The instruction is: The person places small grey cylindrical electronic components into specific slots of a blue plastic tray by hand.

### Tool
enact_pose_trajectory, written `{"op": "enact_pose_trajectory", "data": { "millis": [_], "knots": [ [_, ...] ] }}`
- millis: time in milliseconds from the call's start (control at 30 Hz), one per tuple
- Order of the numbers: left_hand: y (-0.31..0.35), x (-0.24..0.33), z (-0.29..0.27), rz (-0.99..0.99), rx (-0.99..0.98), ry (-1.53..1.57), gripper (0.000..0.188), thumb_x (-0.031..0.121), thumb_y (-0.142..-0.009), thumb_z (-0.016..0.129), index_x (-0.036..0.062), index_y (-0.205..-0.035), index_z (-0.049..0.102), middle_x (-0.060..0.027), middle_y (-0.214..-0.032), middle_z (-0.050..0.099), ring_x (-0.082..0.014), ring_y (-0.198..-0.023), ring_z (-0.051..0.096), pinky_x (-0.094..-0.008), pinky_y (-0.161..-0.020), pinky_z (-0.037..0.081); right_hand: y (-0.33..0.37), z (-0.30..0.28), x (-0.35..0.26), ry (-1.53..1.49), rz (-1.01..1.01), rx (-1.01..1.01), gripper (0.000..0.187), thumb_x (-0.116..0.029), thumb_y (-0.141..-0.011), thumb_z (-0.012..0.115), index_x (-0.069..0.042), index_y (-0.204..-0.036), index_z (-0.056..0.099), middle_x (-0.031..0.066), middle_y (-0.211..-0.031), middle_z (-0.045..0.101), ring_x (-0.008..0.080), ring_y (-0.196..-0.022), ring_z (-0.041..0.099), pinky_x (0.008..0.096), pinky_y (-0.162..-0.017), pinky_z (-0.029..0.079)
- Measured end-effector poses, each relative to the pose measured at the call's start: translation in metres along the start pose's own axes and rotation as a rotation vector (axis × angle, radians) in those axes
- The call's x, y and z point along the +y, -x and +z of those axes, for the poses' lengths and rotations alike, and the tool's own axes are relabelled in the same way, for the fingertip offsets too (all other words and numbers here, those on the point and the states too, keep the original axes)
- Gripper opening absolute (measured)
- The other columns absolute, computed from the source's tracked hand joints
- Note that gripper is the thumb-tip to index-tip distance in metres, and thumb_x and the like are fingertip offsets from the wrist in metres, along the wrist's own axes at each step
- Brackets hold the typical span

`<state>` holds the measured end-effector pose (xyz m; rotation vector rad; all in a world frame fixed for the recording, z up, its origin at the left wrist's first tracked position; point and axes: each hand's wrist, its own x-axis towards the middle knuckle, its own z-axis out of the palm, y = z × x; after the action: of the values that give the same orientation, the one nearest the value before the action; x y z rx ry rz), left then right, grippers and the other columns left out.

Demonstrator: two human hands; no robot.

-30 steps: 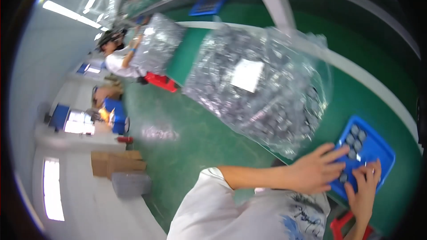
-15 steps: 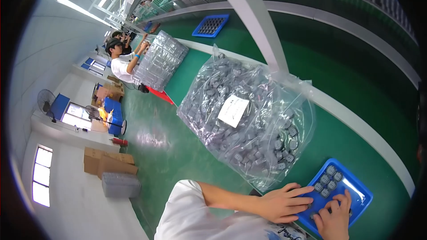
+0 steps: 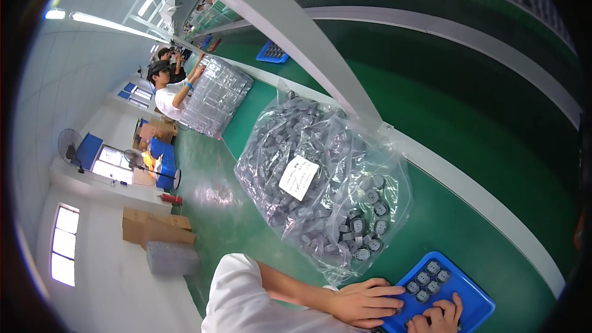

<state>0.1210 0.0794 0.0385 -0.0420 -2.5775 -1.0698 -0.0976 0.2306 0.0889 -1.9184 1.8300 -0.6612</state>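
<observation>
A blue tray (image 3: 481, 288) lies at the lower right, with several small grey plastic parts (image 3: 433, 278) standing in rows at its far end. Over the tray's left edge reaches my left hand (image 3: 365, 304), its fingers stretched out; a grey part shows by its fingertips. My right hand (image 3: 439, 317) is inside the near end of the tray, fingers curled in and the thumb towards the left hand. What it grips is mostly hidden by the fingers. Just beyond the hands, a big clear plastic bag (image 3: 277, 163) full of similar grey parts carries a white label (image 3: 299, 177).
The green bench (image 3: 441, 209) has a pale rail (image 3: 456, 176) and a slanting post (image 3: 320, 68) along its far side. Farther off are another blue tray (image 3: 269, 53), a tall wrapped stack (image 3: 216, 95) and a person (image 3: 169, 100) working at it. Cartons (image 3: 154, 227) stand on the floor.
The view has shifted, so bag, tray and hands sit further left and the tray lower. Both hands stay at the tray; the grey rows look the same.
</observation>
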Motion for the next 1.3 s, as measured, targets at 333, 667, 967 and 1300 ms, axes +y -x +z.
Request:
{"op": "enact_pose_trajectory", "data": {
  "millis": [333, 667, 967, 1300],
  "knots": [
    [0.011, 0.000, 0.014, -0.020, 0.048, 0.018, 0.037, 0.026, -0.094, 0.065, -0.0014, -0.119, 0.065, -0.0206, -0.150, 0.049, -0.0398, -0.143, 0.041, -0.0576, -0.107, 0.037, 0.005, 0.015, -0.017, 0.185, 0.324, 0.107, 0.019, -0.021, -0.086, 0.068, -0.006, -0.079, 0.059, 0.0163, -0.096, 0.060, 0.0396, -0.104, 0.055, 0.0600, -0.092, 0.040],
    [0.021, -0.011, 0.008, 0.082, 0.112, 0.015, 0.036, 0.023, -0.091, 0.069, 0.0003, -0.119, 0.068, -0.0102, -0.137, 0.061, -0.0374, -0.146, 0.038, -0.0582, -0.110, 0.032, 0.004, 0.041, -0.034, 0.407, 0.301, 0.187, 0.018, -0.010, -0.076, 0.073, 0.002, -0.086, 0.064, 0.0164, -0.096, 0.056, 0.0387, -0.104, 0.049, 0.0540, -0.094, 0.038],
    [0.012, 0.003, 0.016, 0.068, 0.087, 0.003, 0.032, 0.020, -0.088, 0.071, 0.0002, -0.113, 0.068, -0.0121, -0.132, 0.060, -0.0391, -0.146, 0.039, -0.0599, -0.108, 0.031, 0.015, 0.048, -0.033, 0.294, 0.281, 0.274, 0.016, -0.010, -0.077, 0.073, 0.001, -0.082, 0.062, 0.0161, -0.090, 0.055, 0.0385, -0.098, 0.051, 0.0523, -0.088, 0.040],
    [0.001, -0.004, -0.018, -0.017, 0.031, -0.210, 0.030, 0.023, -0.078, 0.078, 0.0038, -0.101, 0.073, -0.0103, -0.120, 0.067, -0.0407, -0.141, 0.045, -0.0589, -0.107, 0.033, -0.003, 0.034, -0.034, 0.108, 0.168, 0.272, 0.023, -0.010, -0.075, 0.078, -0.006, -0.096, 0.070, 0.0098, -0.093, 0.060, 0.0329, -0.101, 0.057, 0.0448, -0.088, 0.047]
  ]
}}
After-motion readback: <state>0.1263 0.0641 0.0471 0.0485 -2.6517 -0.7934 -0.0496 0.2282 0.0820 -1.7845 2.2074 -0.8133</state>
